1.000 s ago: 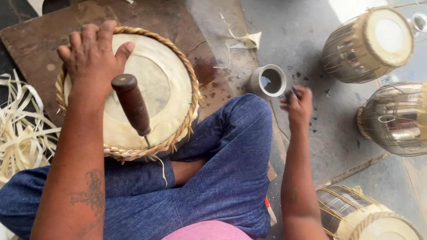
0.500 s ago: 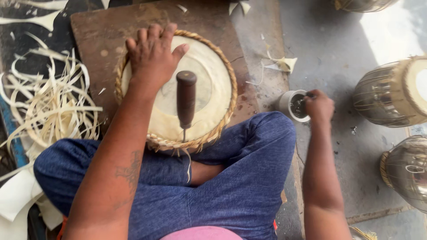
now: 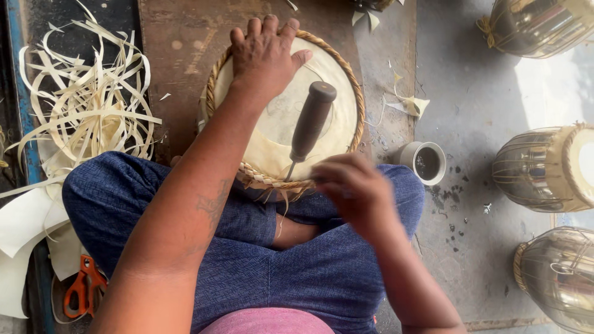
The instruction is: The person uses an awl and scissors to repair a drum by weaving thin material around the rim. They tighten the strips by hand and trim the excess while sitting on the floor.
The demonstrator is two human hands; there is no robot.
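My left hand point(image 3: 265, 55) lies flat, fingers spread, on the far part of a round pale drum head point(image 3: 278, 120) with a braided straw rim. An awl with a dark wooden handle point(image 3: 311, 120) stands stuck into the near rim of the braid. My right hand point(image 3: 352, 188) is blurred at the near rim, just right of the awl's metal tip, fingers curled together; whether it pinches anything is unclear. The drum head rests against my crossed legs in blue trousers point(image 3: 260, 260).
A small white cup point(image 3: 424, 162) with dark contents stands on the grey floor at right. Three drum bodies point(image 3: 544, 167) lie along the right edge. Pale strips point(image 3: 86, 105) are heaped at left, orange-handled scissors point(image 3: 83, 291) lower left, a brown board point(image 3: 179, 68) under the drum head.
My right hand has left the white cup and come leftward to the near rim of the drum head beside the awl. The view has shifted right.
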